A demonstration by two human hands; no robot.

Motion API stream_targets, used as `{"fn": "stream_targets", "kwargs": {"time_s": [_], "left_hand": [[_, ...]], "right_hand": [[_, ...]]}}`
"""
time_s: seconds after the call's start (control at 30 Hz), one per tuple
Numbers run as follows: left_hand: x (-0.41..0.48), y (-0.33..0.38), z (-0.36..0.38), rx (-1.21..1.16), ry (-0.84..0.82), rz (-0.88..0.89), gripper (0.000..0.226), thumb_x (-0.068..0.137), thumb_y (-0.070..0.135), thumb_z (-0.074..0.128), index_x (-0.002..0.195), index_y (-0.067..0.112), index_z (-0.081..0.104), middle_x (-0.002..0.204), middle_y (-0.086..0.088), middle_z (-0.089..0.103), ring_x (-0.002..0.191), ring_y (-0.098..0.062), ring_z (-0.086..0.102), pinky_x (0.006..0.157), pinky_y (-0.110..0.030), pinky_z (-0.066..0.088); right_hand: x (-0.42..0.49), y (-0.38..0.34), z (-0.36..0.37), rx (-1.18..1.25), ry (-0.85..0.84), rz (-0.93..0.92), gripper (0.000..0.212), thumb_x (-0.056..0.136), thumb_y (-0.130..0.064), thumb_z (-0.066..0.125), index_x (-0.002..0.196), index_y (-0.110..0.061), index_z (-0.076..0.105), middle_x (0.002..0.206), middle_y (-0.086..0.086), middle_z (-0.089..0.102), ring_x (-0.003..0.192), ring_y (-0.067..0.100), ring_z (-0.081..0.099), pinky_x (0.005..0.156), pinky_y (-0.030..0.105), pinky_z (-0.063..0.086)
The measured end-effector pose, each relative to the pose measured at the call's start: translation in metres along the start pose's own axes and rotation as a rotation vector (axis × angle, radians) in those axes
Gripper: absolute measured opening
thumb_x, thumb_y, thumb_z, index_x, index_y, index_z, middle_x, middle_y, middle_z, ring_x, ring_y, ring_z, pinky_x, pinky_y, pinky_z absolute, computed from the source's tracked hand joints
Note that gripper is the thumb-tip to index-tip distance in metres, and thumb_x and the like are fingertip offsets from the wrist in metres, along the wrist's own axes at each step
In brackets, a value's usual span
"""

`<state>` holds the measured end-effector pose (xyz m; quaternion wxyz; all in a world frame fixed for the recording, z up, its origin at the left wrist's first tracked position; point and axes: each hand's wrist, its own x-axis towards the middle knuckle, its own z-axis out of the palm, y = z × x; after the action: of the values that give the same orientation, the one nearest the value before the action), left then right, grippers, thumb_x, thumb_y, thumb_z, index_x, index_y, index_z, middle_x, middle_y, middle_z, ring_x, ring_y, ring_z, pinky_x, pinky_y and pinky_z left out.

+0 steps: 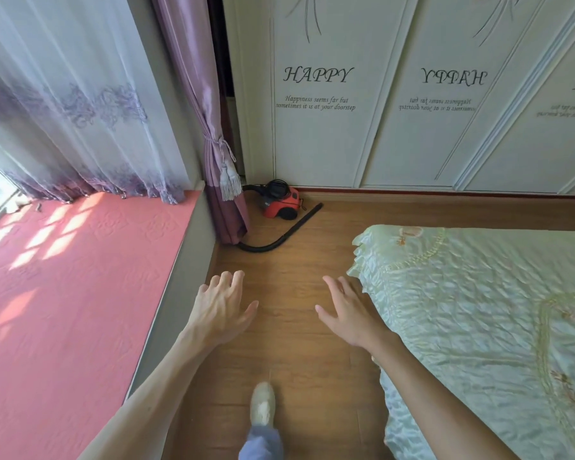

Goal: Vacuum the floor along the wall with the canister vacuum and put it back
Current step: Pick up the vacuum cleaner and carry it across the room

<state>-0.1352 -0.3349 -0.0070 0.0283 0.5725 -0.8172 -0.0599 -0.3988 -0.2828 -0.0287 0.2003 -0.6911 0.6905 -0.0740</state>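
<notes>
Two bare hands are extended forward, palms down, above the wooden floor (pixel 296 330). The left hand (pixel 221 307) has its fingers spread and slightly bent and grasps nothing. The right hand (pixel 347 313) has its fingers spread and nearly straight, also released, and lies just beside the edge of the bed (pixel 478 310), which carries a pale green quilted cover. The canister vacuum (pixel 281 202), red with black parts, stands on the floor in the far corner, against the base of the wardrobe doors (pixel 322 137) and just beside the tied purple curtain (pixel 213 127). Its black hose (pixel 279 237) leaves the left side of the canister, passes behind the curtain foot, curves across the floor and ends in a straight tube section lying in front of the canister. Both hands are well apart from the vacuum and the hose. The white wardrobe doors bear the word "HAPPY" in dark script. On the left, a window seat (pixel 63 293) with a pink quilted cover shows sunlit patches, and a sheer curtain (pixel 63 111) with purple embroidery hangs above it. Between the forearms, a pale shoe (pixel 263 406) with a blue trouser leg is set on the floor.
</notes>
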Motion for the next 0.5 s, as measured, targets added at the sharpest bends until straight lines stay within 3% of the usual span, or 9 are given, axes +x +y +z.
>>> {"fn": "stream_targets", "kwargs": {"time_s": [0.17, 0.3, 0.5], "left_hand": [[0.075, -0.019, 0.007, -0.011, -0.017, 0.015, 0.067, 0.083, 0.060, 0.038, 0.130, 0.014, 0.044, 0.112, -0.003, 0.057, 0.106, -0.025, 0.056, 0.085, -0.040, 0.047], [0.146, -0.041, 0.008, -0.018, -0.012, 0.042, 0.064, 0.084, 0.058, 0.041, 0.128, 0.012, 0.046, 0.106, -0.004, 0.056, 0.100, -0.026, 0.057, 0.083, -0.041, 0.048], [0.253, -0.073, 0.001, 0.019, -0.013, 0.076, 0.076, 0.076, 0.065, 0.022, 0.127, 0.014, 0.048, 0.107, -0.003, 0.058, 0.098, -0.026, 0.059, 0.081, -0.040, 0.050]], "right_hand": [[0.072, 0.009, -0.009, -0.015, 0.015, 0.003, 0.061, 0.096, -0.051, 0.044, 0.146, -0.021, 0.025, 0.133, 0.002, 0.040, 0.122, 0.023, 0.042, 0.099, 0.044, 0.044], [0.141, 0.013, -0.023, -0.029, 0.028, 0.018, 0.060, 0.096, -0.050, 0.045, 0.146, -0.020, 0.027, 0.131, 0.003, 0.042, 0.120, 0.023, 0.043, 0.099, 0.041, 0.045], [0.243, 0.013, -0.050, 0.003, 0.044, 0.055, 0.061, 0.097, -0.047, 0.047, 0.147, -0.019, 0.027, 0.134, 0.004, 0.041, 0.122, 0.024, 0.044, 0.100, 0.042, 0.045]]}}
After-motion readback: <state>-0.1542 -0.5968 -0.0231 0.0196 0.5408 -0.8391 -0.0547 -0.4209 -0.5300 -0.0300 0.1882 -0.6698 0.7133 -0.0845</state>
